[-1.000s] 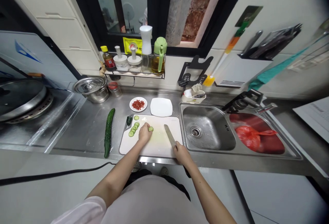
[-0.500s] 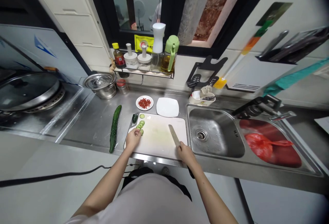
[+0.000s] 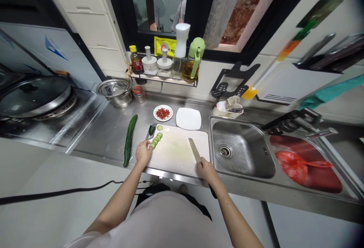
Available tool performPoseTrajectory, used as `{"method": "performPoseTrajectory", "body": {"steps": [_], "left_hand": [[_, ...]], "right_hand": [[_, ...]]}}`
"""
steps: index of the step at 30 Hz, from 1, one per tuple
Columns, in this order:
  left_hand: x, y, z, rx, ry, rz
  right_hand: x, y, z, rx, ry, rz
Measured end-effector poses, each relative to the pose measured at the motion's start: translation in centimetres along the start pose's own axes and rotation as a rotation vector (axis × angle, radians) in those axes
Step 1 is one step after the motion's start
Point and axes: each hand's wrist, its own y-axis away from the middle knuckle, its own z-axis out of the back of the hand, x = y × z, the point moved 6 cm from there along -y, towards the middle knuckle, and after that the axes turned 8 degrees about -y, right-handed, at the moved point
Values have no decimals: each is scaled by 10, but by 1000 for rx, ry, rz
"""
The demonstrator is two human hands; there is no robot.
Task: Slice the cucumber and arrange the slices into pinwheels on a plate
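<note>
Right grip (image 3: pixel 206 170) wraps the knife (image 3: pixel 195 150) on the right; left grip (image 3: pixel 143 153) meets the near end of the cucumber slices (image 3: pixel 156 141) on the cutting board's (image 3: pixel 176 161) left, its hold unclear. Best nudge lightly, row overlapped, blade well apart.
</note>
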Motion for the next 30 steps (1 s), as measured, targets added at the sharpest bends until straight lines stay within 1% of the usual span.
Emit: {"method": "performPoseTrajectory", "body": {"steps": [2, 4, 7, 10, 12, 16, 19, 23, 26, 30], "left_hand": [[-3, -2, 0, -17, -8, -13], [-11, -5, 1, -30, -3, -34], [-34, -16, 5, -46, -7, -82], [-64, -33, 9, -40, -67, -158], [-83, -48, 10, -39, -140, -184], [-107, -78, 6, -28, -294, -222], [-111, -95, -2, 25, -323, -245], [-111, -105, -9, 45, -421, -273], [-110, -108, -10, 41, -474, -269], [-115, -107, -3, 66, -457, -280]], "right_hand": [[0, 0, 0, 6, 2, 1], [1, 0, 1, 11, 9, 1], [3, 1, 2, 11, 19, -3], [3, 1, 2, 10, 19, -4], [3, 1, 1, 11, 19, -2], [-1, -1, -2, 12, 15, -2], [-2, -2, -4, 6, 5, -8], [-3, -3, -6, 5, -12, -14], [-4, -4, -8, 2, -20, 3], [-6, -5, -9, 3, -26, 0]]}}
